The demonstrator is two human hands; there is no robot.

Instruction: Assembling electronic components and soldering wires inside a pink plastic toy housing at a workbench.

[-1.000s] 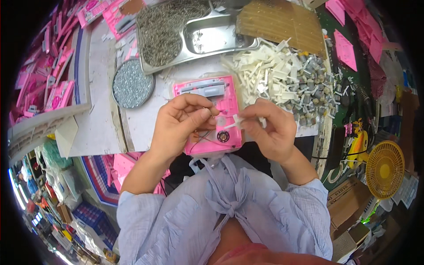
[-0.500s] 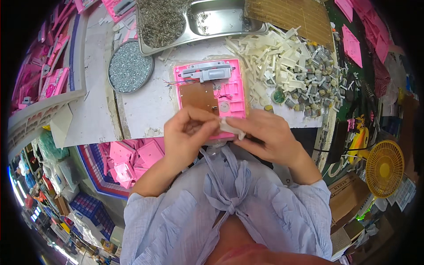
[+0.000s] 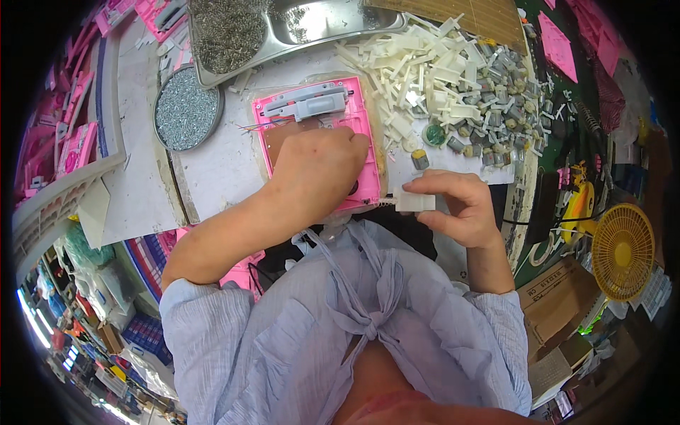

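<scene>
Between the thumb and fingers of my right hand [image 3: 464, 209] is a white plastic part [image 3: 418, 203], held just off the near right corner of the pink plastic housing [image 3: 370, 180]. A small coil that looks like a spring [image 3: 387, 201] shows at the part's left end. My left hand [image 3: 319, 166] reaches across the housing with its fingers curled, back of the hand up; its fingertips and anything in them are hidden. A grey slotted piece [image 3: 315, 105] sits along the housing's far side, and a brown board [image 3: 278, 136] is partly covered by my left hand.
A round dish of small screws [image 3: 188, 106] stands left of the housing. Behind is a metal tray [image 3: 283, 49] with many small metal pieces. White plastic parts [image 3: 425, 67] and small motors [image 3: 496, 106] are heaped at right. A yellow fan [image 3: 623, 251] stands far right.
My left hand has let go of the white part and moved up over the housing. My right hand has moved right, still holding the part. The whole view has shifted slightly.
</scene>
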